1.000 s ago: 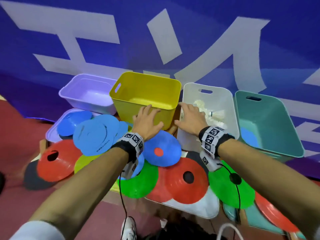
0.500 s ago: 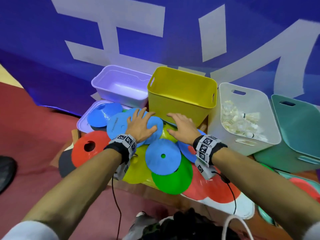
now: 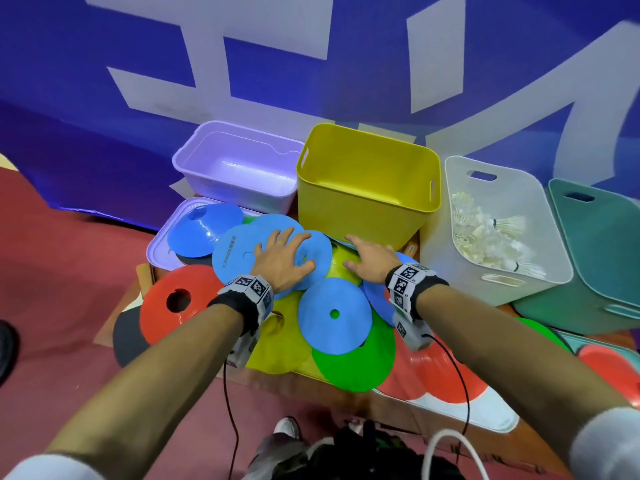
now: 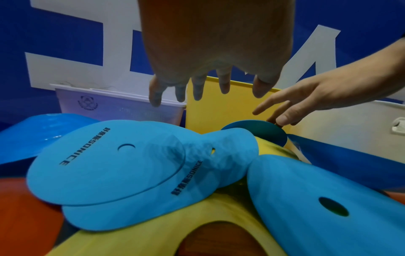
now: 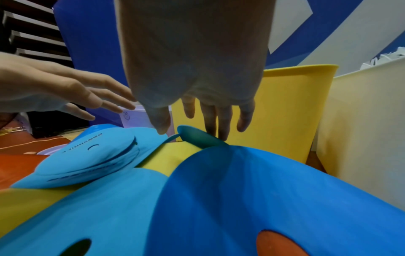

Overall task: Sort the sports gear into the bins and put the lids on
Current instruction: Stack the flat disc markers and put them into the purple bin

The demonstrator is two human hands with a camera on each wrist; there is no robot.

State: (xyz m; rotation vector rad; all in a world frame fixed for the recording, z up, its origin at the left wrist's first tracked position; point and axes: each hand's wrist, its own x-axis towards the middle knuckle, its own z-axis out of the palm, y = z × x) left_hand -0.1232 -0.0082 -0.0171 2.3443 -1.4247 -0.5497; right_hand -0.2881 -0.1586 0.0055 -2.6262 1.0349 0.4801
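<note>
Flat blue discs (image 3: pixel 242 254) lie piled with red, green and yellow ones in front of the yellow bin (image 3: pixel 367 181). My left hand (image 3: pixel 284 258) is spread over the blue discs (image 4: pixel 109 164), fingers (image 4: pixel 224 84) straight and just above them, holding nothing. My right hand (image 3: pixel 367 261) reaches toward the foot of the yellow bin (image 5: pixel 285 112). Its straight fingertips (image 5: pixel 219 128) touch the raised edge of a teal disc (image 5: pixel 197 136). Another blue disc (image 3: pixel 332 315) with a centre hole lies between my wrists.
The lilac bin (image 3: pixel 239 171) stands left of the yellow one. To the right are the white bin (image 3: pixel 467 188) holding shuttlecocks (image 3: pixel 491 233) and the teal bin (image 3: pixel 595 244). A lilac lid (image 3: pixel 159 244) lies under blue cones, and a red cone (image 3: pixel 176 303) at the left. A white lid (image 3: pixel 485 410) lies front right.
Both hands came down from the front of the yellow and white bins onto the disc pile. The head view swung left and nearer.
</note>
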